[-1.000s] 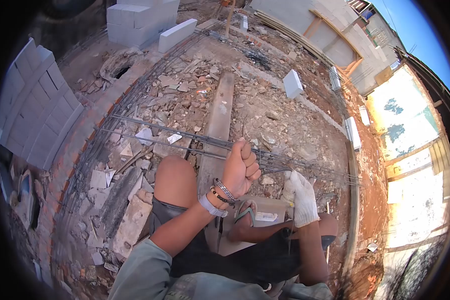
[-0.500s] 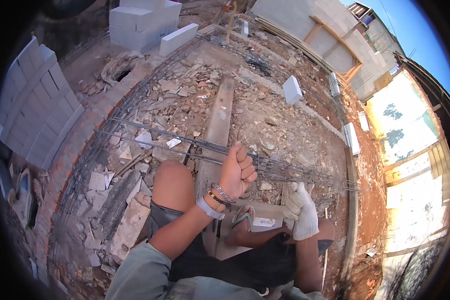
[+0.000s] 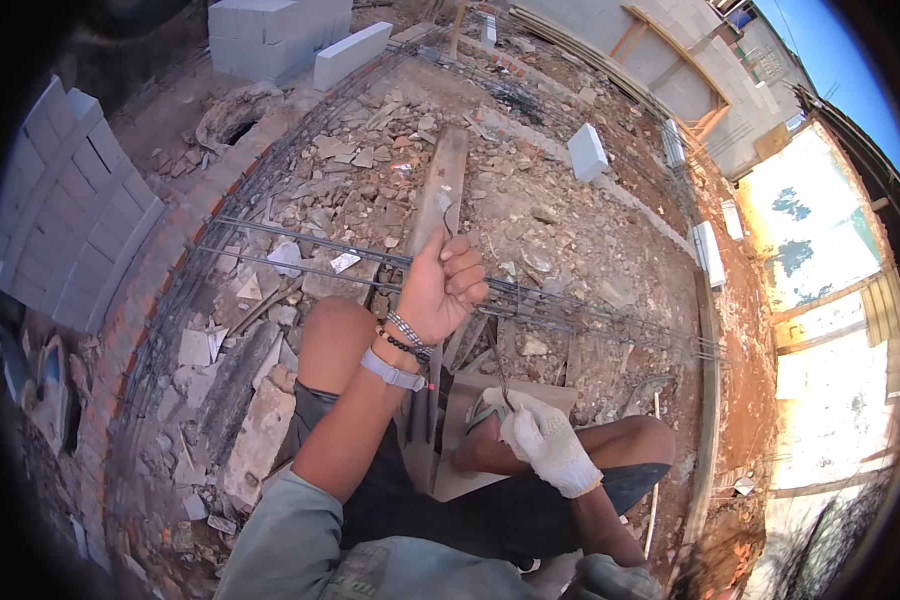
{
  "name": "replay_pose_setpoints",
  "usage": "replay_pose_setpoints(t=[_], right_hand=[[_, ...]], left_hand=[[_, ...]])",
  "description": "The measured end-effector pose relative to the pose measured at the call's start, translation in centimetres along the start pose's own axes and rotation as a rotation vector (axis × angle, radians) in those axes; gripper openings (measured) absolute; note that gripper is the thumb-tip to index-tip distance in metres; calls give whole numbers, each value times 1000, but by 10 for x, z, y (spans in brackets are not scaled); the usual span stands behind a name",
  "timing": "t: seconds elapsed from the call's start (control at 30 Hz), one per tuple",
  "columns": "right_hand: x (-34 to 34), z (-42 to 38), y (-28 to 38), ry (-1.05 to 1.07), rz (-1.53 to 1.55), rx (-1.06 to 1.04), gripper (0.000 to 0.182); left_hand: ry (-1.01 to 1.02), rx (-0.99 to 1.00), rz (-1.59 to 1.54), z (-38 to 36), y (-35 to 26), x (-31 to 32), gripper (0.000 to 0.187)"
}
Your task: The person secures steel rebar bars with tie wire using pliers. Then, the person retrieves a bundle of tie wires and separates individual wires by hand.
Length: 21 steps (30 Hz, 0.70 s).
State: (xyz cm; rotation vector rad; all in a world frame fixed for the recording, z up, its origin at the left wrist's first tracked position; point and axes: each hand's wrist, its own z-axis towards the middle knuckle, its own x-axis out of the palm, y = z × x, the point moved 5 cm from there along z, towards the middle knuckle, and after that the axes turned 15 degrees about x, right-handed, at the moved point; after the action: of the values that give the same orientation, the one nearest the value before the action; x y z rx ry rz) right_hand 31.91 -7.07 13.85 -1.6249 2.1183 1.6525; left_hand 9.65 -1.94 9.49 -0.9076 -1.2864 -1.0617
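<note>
Long thin steel bars run across in front of my knees, from the brick edge on the left towards the right. My left hand, bare with bracelets and a watch band at the wrist, is closed at the bars, with a thin curved wire rising from its top. My right hand, in a white knitted glove, is closed around a thin dark metal rod below the bars. The rod's tip points up towards them. A wooden plank lies under the bars.
Broken rubble covers the ground. Light blocks are stacked at the left, more at the top left. A single white block sits beyond the bars. A low brick edge runs along the left.
My right hand has moved left and down from near the bars, and the rod in it now shows. My left hand has shifted up and left, with the wire now visible above it.
</note>
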Motion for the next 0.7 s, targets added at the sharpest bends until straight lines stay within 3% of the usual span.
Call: replay_pose_setpoints(t=[0.07, 0.17, 0.27, 0.37, 0.47, 0.57, 0.63, 0.7], right_hand=[[-5, 8, -16, -94, 248, 32, 29], [-3, 17, -13, 91, 880, 273, 26], [-7, 19, -9, 106, 1094, 272, 22], [-8, 21, -17, 25, 781, 271, 26], [-8, 7, -16, -346, 47, -18, 31], [17, -23, -12, -368, -360, -257, 35], [3, -34, -19, -208, -73, -33, 34], [-34, -34, -32, -311, 366, 135, 32]], left_hand=[[-111, -24, 86, -11, 14, 25, 49], [-91, -85, 202, -31, 65, 34, 54], [67, -4, 160, -33, 93, 12, 52], [-61, 40, 161, -24, 82, -12, 52], [-254, 246, 365, -12, 37, -15, 48], [-547, 312, 546, -12, 10, -15, 49], [-476, 241, 440, -11, 16, -17, 50], [-378, 135, 328, -13, 29, -12, 51]])
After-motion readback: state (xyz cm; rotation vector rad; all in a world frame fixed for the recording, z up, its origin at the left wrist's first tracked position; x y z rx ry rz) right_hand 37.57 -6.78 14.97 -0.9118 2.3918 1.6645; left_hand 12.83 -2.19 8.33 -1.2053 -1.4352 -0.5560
